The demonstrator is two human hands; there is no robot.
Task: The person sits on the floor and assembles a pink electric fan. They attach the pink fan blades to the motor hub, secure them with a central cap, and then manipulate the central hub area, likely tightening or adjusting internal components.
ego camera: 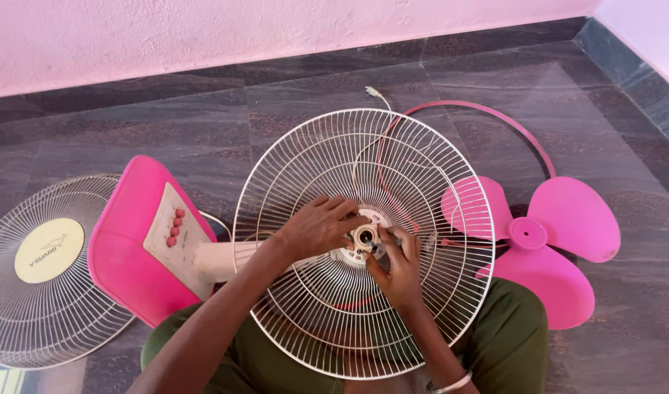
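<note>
A white wire fan guard (pixel 316 164) lies across my lap, mounted on the fan's motor. My left hand (pixel 318 226) rests on the guard's hub, fingers curled around a white ring nut (pixel 365 237) at the centre. My right hand (pixel 398 266) comes up from below and pinches a small dark part right beside the ring nut. The pink fan base (pixel 126 248) with a white button panel lies on its side to the left of the guard.
A pink three-blade propeller (pixel 550 248) lies on the floor at the right, a thin pink rim band (pixel 528 135) arcing behind it. The front wire guard (pixel 46 273) with a yellow centre disc lies at the far left. A pink wall runs along the back.
</note>
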